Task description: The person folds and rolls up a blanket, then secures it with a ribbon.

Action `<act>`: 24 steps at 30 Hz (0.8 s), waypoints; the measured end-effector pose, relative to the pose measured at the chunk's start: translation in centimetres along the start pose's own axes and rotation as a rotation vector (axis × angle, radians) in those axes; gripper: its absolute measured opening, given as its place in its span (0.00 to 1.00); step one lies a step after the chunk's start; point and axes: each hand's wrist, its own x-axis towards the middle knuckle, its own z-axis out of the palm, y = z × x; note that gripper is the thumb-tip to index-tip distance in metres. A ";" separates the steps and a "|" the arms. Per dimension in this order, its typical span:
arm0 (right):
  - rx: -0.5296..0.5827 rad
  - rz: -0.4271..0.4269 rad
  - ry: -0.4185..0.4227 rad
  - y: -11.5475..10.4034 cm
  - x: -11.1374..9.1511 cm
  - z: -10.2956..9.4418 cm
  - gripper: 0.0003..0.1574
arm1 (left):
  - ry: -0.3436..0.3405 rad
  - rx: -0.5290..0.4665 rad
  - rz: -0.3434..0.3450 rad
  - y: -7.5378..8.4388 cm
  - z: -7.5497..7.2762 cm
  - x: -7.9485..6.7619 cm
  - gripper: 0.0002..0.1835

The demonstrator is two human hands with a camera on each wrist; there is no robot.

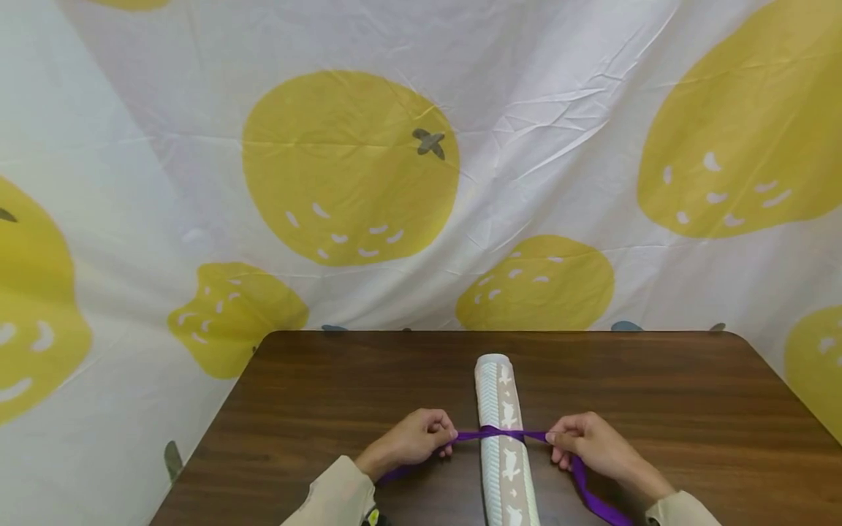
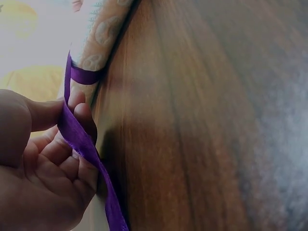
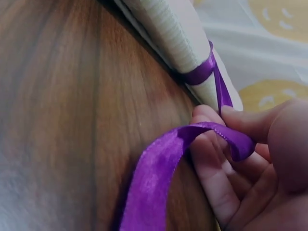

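A rolled-up cloth (image 1: 509, 475) with pale stripes and white animal shapes lies lengthwise on the table. Around its middle runs a purple ribbon (image 1: 503, 432), crossed over on top and stretched out to both sides. To the left of the roll, my left hand (image 1: 416, 438) pinches one end of the ribbon between thumb and forefinger; its loose tail (image 2: 111, 207) hangs down past the palm. My right hand (image 1: 592, 446) pinches the other end on the right side. From there a wide tail of ribbon (image 3: 149, 192) curls down toward the table.
The brown wood-grain table (image 1: 329, 380) has rounded far corners. Behind it hangs a white cloth backdrop (image 1: 526, 161) printed with yellow fruit, close to the table's far edge. Light sleeves (image 1: 342, 489) cover both forearms.
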 end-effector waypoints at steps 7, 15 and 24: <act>0.062 -0.005 -0.073 0.7 0.2 -0.7 0.14 | 0.005 0.011 0.007 0.2 0.3 -0.1 0.07; 0.080 0.012 -0.144 0.7 0.6 -1.2 0.15 | -0.001 0.099 -0.016 0.5 0.3 0.1 0.07; 0.088 0.016 -0.147 0.6 0.4 -1.1 0.16 | -0.122 -0.009 -0.081 1.4 0.1 -0.2 0.08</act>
